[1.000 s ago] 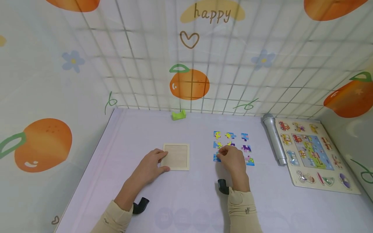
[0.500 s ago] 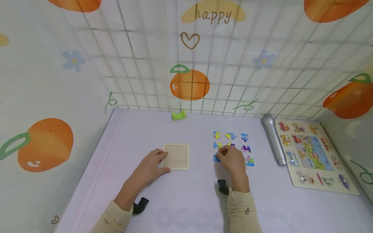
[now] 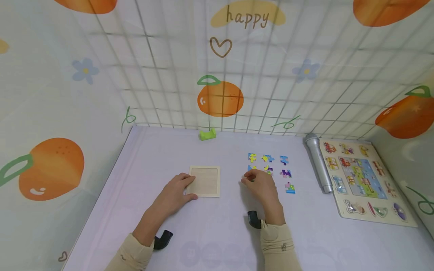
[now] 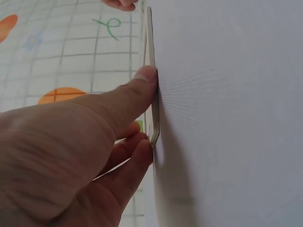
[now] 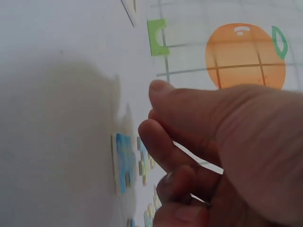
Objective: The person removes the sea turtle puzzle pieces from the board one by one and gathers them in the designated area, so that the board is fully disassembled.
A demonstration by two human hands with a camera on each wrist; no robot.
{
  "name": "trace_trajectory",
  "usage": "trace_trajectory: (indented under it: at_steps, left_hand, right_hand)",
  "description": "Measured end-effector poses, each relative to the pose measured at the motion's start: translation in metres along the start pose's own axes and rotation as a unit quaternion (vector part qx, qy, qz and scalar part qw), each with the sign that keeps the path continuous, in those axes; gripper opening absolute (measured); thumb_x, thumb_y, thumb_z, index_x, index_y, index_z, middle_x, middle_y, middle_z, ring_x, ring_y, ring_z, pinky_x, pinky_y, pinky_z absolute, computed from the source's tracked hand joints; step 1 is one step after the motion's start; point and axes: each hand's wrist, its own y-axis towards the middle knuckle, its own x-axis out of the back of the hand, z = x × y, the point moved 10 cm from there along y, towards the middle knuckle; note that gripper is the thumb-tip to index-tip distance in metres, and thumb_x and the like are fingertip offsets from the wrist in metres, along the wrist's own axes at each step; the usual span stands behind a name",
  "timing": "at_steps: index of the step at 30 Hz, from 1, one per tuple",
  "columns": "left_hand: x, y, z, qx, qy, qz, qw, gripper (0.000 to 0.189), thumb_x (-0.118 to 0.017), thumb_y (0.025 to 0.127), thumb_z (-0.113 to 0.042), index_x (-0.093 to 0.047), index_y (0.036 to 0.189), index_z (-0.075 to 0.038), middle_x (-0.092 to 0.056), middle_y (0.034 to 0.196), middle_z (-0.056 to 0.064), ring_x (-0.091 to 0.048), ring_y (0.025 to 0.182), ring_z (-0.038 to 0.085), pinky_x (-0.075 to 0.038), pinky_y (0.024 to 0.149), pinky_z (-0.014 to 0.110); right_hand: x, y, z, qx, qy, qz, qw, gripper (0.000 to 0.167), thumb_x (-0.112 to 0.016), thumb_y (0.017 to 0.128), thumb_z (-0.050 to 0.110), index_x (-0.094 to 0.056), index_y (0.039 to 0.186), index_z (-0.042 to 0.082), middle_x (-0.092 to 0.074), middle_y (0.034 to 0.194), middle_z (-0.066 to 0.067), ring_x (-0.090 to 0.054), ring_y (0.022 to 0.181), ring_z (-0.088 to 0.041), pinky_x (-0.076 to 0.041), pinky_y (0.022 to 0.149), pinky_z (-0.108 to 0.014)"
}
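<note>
My left hand [image 3: 174,192] holds the left side of a square wooden puzzle frame [image 3: 205,182] on the table. In the left wrist view its thumb and fingers press at the rim [image 4: 149,38]. My right hand [image 3: 262,186] is above the left edge of a group of colourful jigsaw pieces [image 3: 267,158], with thumb and fingertips drawn together. I cannot tell whether a piece is between them. In the right wrist view, a blue jigsaw piece [image 5: 124,163] lies on the table beyond the fingertips. The hand hides part of the lower row in the head view.
A silver microphone [image 3: 318,163] lies on the right beside a wooden peg puzzle board [image 3: 369,216] with vehicle pictures. A small green plastic piece [image 3: 207,134] sits at the back near the gridded wall. Black wrist mounts [image 3: 163,240] show at both cuffs.
My right hand has shifted left from over the lower-left jigsaw piece, uncovering more of the middle row. The left hand stays on the wooden frame.
</note>
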Motion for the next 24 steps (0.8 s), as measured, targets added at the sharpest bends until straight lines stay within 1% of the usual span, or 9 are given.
trace_trajectory:
  at_steps: [4,9,15,20,24]
  left_hand:
    - [0.000,0.002,0.000,0.000,-0.002,-0.009,1.0000,0.069,-0.083,0.086,-0.031,-0.057,0.144,-0.003,-0.062,0.136,0.009,-0.060,0.126,0.027,-0.053,0.105,0.041]
    - [-0.001,0.005,0.003,-0.006,0.000,-0.022,0.9997,0.067,-0.081,0.089,-0.032,-0.057,0.143,-0.002,-0.060,0.139,0.010,-0.058,0.131,0.029,-0.051,0.108,0.043]
    - [-0.003,0.015,0.004,-0.014,0.008,-0.032,0.9994,0.062,-0.077,0.092,-0.032,-0.058,0.142,-0.001,-0.058,0.143,0.011,-0.056,0.135,0.031,-0.049,0.110,0.045]
    - [-0.005,0.025,0.008,-0.005,0.001,-0.032,0.9995,0.061,-0.074,0.094,-0.032,-0.056,0.144,-0.001,-0.055,0.148,0.012,-0.052,0.139,0.033,-0.047,0.113,0.047]
    - [-0.007,0.031,0.010,0.000,-0.001,-0.035,0.9994,0.061,-0.072,0.096,-0.033,-0.054,0.146,-0.002,-0.053,0.151,0.011,-0.050,0.142,0.032,-0.046,0.114,0.047]
  right_hand:
    - [-0.002,-0.001,0.002,0.001,-0.004,0.003,1.0000,0.020,-0.075,0.093,0.029,-0.075,0.106,0.013,-0.075,0.100,-0.004,-0.064,0.088,-0.019,-0.051,0.071,-0.031]
    - [-0.004,-0.003,0.007,0.008,-0.009,0.003,0.9999,0.021,-0.075,0.093,0.029,-0.075,0.106,0.012,-0.075,0.099,-0.004,-0.063,0.087,-0.019,-0.051,0.072,-0.032]
    - [-0.009,-0.005,0.012,0.021,-0.011,0.001,0.9997,0.019,-0.075,0.093,0.028,-0.075,0.103,0.012,-0.073,0.093,-0.002,-0.061,0.083,-0.018,-0.050,0.069,-0.030]
    - [-0.016,-0.006,0.018,0.032,-0.013,0.006,0.9994,0.018,-0.074,0.094,0.030,-0.076,0.102,0.014,-0.074,0.091,0.000,-0.062,0.082,-0.016,-0.050,0.069,-0.028]
    - [-0.017,-0.008,0.023,0.042,-0.012,0.003,0.9990,0.018,-0.074,0.094,0.032,-0.076,0.100,0.016,-0.074,0.091,0.001,-0.063,0.082,-0.015,-0.051,0.071,-0.029]
